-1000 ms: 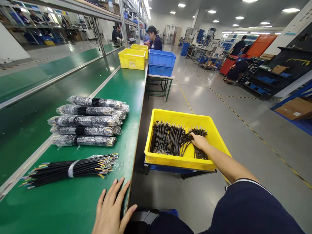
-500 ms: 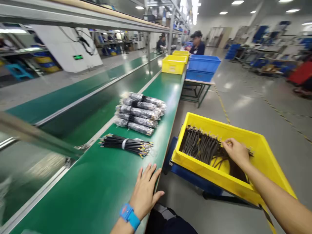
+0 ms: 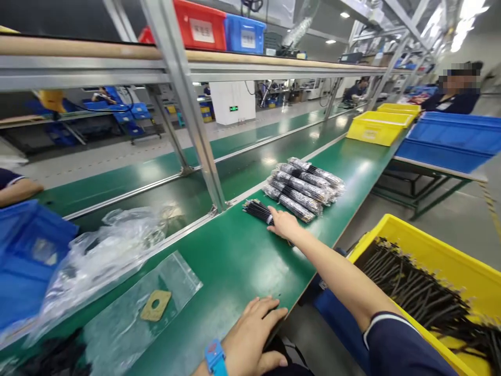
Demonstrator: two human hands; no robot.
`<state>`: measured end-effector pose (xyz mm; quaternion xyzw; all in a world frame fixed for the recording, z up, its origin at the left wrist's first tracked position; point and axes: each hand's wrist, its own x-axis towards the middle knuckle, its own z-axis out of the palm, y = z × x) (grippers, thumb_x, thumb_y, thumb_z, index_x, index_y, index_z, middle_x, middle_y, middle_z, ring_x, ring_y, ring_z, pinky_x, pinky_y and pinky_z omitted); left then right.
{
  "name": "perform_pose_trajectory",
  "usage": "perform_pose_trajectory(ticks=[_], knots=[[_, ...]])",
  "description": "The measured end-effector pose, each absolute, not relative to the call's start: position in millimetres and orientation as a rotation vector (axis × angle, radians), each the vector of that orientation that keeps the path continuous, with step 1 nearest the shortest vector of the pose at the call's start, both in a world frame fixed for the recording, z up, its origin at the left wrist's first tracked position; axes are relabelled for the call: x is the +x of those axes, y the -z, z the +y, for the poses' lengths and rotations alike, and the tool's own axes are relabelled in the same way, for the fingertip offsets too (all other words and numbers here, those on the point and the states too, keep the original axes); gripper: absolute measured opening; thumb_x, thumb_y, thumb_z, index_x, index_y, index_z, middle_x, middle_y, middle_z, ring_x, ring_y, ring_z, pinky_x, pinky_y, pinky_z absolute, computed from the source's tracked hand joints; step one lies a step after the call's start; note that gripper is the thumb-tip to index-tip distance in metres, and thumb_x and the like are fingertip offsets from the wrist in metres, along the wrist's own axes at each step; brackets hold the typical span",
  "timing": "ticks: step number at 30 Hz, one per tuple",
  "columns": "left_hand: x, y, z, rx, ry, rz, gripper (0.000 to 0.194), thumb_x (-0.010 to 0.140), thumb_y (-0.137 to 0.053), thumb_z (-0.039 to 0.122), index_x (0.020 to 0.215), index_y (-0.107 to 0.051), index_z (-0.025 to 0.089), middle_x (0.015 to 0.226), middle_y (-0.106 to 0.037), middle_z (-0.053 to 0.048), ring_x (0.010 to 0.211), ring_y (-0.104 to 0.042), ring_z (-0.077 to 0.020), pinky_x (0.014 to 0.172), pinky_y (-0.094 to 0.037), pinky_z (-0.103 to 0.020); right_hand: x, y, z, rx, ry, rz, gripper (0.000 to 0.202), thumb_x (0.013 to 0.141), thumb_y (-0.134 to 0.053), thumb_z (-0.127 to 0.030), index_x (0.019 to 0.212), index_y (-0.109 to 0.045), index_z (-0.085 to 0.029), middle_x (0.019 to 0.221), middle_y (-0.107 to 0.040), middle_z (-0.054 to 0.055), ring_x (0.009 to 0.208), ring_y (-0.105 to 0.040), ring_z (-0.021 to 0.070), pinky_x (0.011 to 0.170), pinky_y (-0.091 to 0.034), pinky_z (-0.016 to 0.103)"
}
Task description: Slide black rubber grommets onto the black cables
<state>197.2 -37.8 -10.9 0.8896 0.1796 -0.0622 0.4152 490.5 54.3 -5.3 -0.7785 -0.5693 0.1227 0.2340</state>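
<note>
My right hand point(image 3: 285, 225) reaches across the green bench point(image 3: 250, 266) and is closed around a bundle of black cables point(image 3: 257, 210) with a white band at its middle. The hand covers the bundle's near end. Just beyond lie several plastic-wrapped cable bundles point(image 3: 299, 189), piled side by side. With fingers stretched out, my left hand point(image 3: 256, 334) rests flat at the bench's front edge, holding nothing; a blue strap is on its wrist.
A yellow crate point(image 3: 438, 240) of loose black cables stands at my right. On the left lie a clear plastic bag point(image 3: 183, 271), a tan square piece with a hole point(image 3: 156, 305) and crumpled plastic point(image 3: 117, 240) beside a blue bin point(image 3: 27, 250). A metal post point(image 3: 191, 115) rises from the bench.
My right hand has moved from the yellow crate to the banded cable bundle on the bench and closed on it. The view has turned left. My left hand stays on the bench edge.
</note>
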Motion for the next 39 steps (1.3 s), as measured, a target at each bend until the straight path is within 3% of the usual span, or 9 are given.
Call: perform_pose_trajectory(ticks=[8, 11, 14, 17, 22, 25, 30, 36, 39], knots=[[142, 14, 4, 1.746, -0.685, 0.860, 0.090, 0.085, -0.072, 0.069, 0.156, -0.048, 0.019, 0.147, -0.064, -0.025, 0.135, -0.065, -0.0408, 0.113, -0.051, -0.062, 454, -3, 38, -1.647, -0.679, -1.411, 0.037, 0.100, -0.070, -0.047, 0.119, -0.068, -0.015, 0.110, -0.074, 0.007, 0.096, -0.072, 0.0220, 0.087, -0.061, 0.041], [160, -10, 37, 1.713, -0.914, 0.879, 0.104, 0.086, -0.074, 0.068, 0.165, -0.029, 0.019, 0.162, -0.049, -0.027, 0.151, -0.048, -0.0410, 0.122, -0.038, -0.065, 404, -3, 30, -1.359, -0.741, -1.385, 0.050, 0.090, -0.073, -0.059, 0.115, -0.067, -0.016, 0.101, -0.075, 0.006, 0.093, -0.072, 0.0233, 0.087, -0.060, 0.038], [175, -43, 56, 1.704, -1.100, 0.823, 0.119, 0.078, -0.084, 0.063, 0.167, -0.019, 0.021, 0.167, -0.042, -0.023, 0.156, -0.041, -0.0370, 0.128, -0.032, -0.057, 350, -3, 22, -1.147, -0.763, -1.358, 0.061, 0.084, -0.074, -0.064, 0.123, -0.064, -0.018, 0.111, -0.074, 0.007, 0.102, -0.071, 0.0259, 0.092, -0.059, 0.039], [178, -64, 50, 1.657, -1.243, 0.723, 0.120, 0.074, -0.090, 0.057, 0.166, -0.021, 0.025, 0.160, -0.051, -0.017, 0.151, -0.049, -0.0339, 0.127, -0.036, -0.051, 311, -2, 14, -1.021, -0.769, -1.344, 0.067, 0.088, -0.075, -0.055, 0.142, -0.055, -0.022, 0.132, -0.068, 0.010, 0.121, -0.066, 0.0275, 0.107, -0.053, 0.043], [172, -71, 27, 1.562, -1.262, 0.750, 0.127, 0.068, -0.095, 0.052, 0.167, -0.020, 0.027, 0.143, -0.064, -0.013, 0.127, -0.067, -0.0311, 0.116, -0.050, -0.051, 293, -1, 13, -0.897, -0.865, -1.369, 0.103, 0.068, -0.094, -0.046, 0.155, -0.043, -0.024, 0.150, -0.058, 0.014, 0.139, -0.057, 0.0344, 0.119, -0.046, 0.053], [174, -77, 25, 1.558, -1.288, 0.772, 0.120, 0.066, -0.097, 0.047, 0.164, -0.030, 0.027, 0.133, -0.067, -0.009, 0.118, -0.070, -0.0283, 0.113, -0.053, -0.048, 291, -6, 18, -0.908, -0.909, -1.418, 0.102, 0.064, -0.096, -0.043, 0.152, -0.048, -0.024, 0.145, -0.063, 0.013, 0.135, -0.061, 0.0363, 0.118, -0.048, 0.054], [174, -97, 19, 1.623, -1.481, 0.901, 0.070, 0.079, -0.088, 0.039, 0.141, -0.058, 0.026, 0.109, -0.068, -0.002, 0.092, -0.071, -0.0193, 0.094, -0.059, -0.037, 278, -22, 10, -0.947, -0.884, -1.417, 0.082, 0.075, -0.088, -0.036, 0.148, -0.052, -0.026, 0.133, -0.071, 0.010, 0.122, -0.069, 0.0352, 0.107, -0.056, 0.051], [144, -106, 20, 1.796, -1.301, 0.614, 0.111, 0.064, -0.097, 0.055, 0.158, -0.043, 0.029, 0.134, -0.066, -0.010, 0.126, -0.066, -0.0298, 0.107, -0.056, -0.043, 273, -21, -2, -0.894, -0.898, -1.461, 0.102, 0.068, -0.093, -0.039, 0.154, -0.040, -0.026, 0.148, -0.061, 0.012, 0.130, -0.064, 0.0353, 0.109, -0.055, 0.049], [136, -109, 23, 1.962, -1.211, 0.525, 0.085, 0.069, -0.095, 0.050, 0.143, -0.063, 0.026, 0.137, -0.071, -0.012, 0.131, -0.066, -0.0325, 0.113, -0.053, -0.047, 267, -13, 0, -0.928, -0.917, -1.497, 0.089, 0.075, -0.088, -0.038, 0.151, -0.044, -0.025, 0.139, -0.066, 0.012, 0.126, -0.066, 0.0360, 0.103, -0.059, 0.049]])
